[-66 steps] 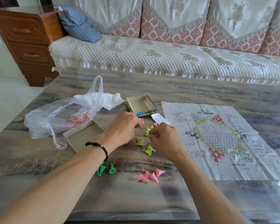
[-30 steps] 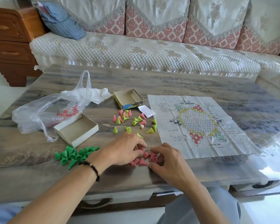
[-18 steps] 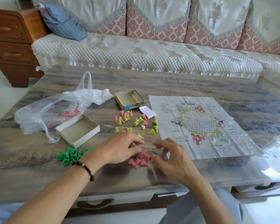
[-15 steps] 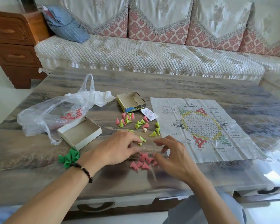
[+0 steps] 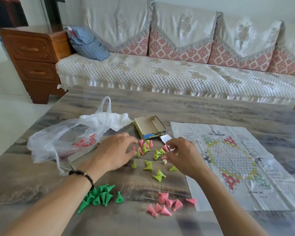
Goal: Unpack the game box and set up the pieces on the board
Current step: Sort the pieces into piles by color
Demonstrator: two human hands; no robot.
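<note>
Cone-shaped game pieces lie on the table. A mixed heap of pink and yellow-green pieces (image 5: 144, 148) sits in front of the open box tray (image 5: 150, 127). My left hand (image 5: 116, 150) reaches into that heap, its fingers spread and the tips touching pieces. My right hand (image 5: 183, 156) hovers just right of the heap, fingers curled, pinching a pink piece (image 5: 165, 148). Sorted piles lie nearer me: dark green pieces (image 5: 99, 196) and pink pieces (image 5: 167, 204). Loose yellow-green pieces (image 5: 157, 174) and a small die (image 5: 164, 161) lie between them. The paper board (image 5: 233, 165) is spread flat at right, with no pieces on it.
A crumpled plastic bag (image 5: 66, 138) lies at left, partly covering the box lid (image 5: 78, 155). A small paper slip (image 5: 166, 138) lies by the tray. A sofa (image 5: 160, 75) stands beyond the table, with a wooden drawer cabinet (image 5: 32, 60) at far left.
Both hands have left the pink pile near the table's front edge and moved back up to the mixed heap by the box tray. The camera has come closer.
</note>
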